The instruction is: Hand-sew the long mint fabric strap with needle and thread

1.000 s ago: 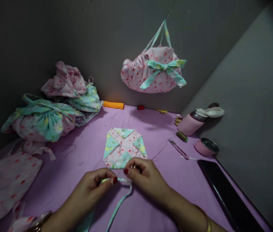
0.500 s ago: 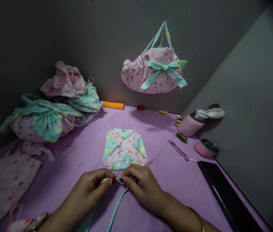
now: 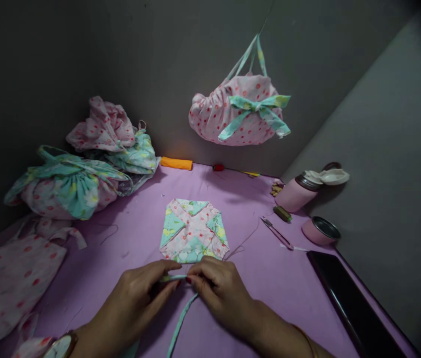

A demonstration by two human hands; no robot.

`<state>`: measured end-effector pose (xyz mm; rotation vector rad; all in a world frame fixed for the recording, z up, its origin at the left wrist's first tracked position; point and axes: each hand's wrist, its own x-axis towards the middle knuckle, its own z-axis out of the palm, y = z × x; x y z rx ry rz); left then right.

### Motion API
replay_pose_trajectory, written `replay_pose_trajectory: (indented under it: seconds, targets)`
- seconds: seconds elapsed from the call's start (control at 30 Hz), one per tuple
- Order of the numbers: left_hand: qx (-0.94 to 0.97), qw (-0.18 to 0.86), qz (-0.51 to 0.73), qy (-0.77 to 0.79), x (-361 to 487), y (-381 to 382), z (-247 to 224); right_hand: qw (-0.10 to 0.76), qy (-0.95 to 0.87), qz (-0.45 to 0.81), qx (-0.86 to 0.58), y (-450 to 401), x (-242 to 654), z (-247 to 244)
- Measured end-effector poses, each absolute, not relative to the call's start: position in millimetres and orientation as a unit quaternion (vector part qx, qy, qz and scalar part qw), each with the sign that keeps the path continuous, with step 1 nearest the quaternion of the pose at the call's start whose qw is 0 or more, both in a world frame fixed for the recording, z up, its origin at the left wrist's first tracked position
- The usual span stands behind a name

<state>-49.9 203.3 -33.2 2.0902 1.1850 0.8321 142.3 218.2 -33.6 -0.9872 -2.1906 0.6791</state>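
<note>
Fabric cord (image 3: 181, 319) at table's (image 3: 270, 283) near edge, middle; right hand (image 3: 228, 293) pinches it tightly; left hand (image 3: 135, 293) slightly parted around it, firmness unclear; patch (image 3: 196, 226) corners folded in; thread (image 3: 249, 236) trailing, cord work seemingly unfinished.

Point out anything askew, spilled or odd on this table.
Nothing looks spilled or damaged. Slightly odd: the pink flask has its white lid flipped open, so a knock might spill it, and loose thread straggles across the purple cloth.

Narrow mint fabric cord (image 3: 182, 320): short stretch roughly level, tail curving nearward over purple cloth (image 3: 262, 288).
</note>
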Motion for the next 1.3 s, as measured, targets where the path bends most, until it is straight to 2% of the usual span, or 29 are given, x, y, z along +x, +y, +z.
replay_pose_trajectory:
  seconds: [0.33, 0.53, 0.9, 1.13, 1.3]
  targets:
    - [0.834, 0.189, 0.312, 0.414, -54, 202, -37, 0.329, -0.882, 0.061, -0.332, 217, 146, -37]
    - [0.843, 0.156, 0.312, 0.41, -54, 202, -39, 0.314, -0.892, 0.014, -0.325, 216, 147, -34]
    - [0.846, 0.196, 0.289, 0.404, -52, 203, -26, 0.294, -0.898, -0.016, -0.328, 214, 153, -37]
    - [0.768, 0.315, 0.282, 0.481, -50, 205, -26, 0.295, -0.9, -0.009, -0.322, 215, 153, -39]
    - [0.75, 0.371, 0.27, 0.476, -50, 207, -25, 0.296, -0.9, 0.0, -0.32, 215, 153, -39]
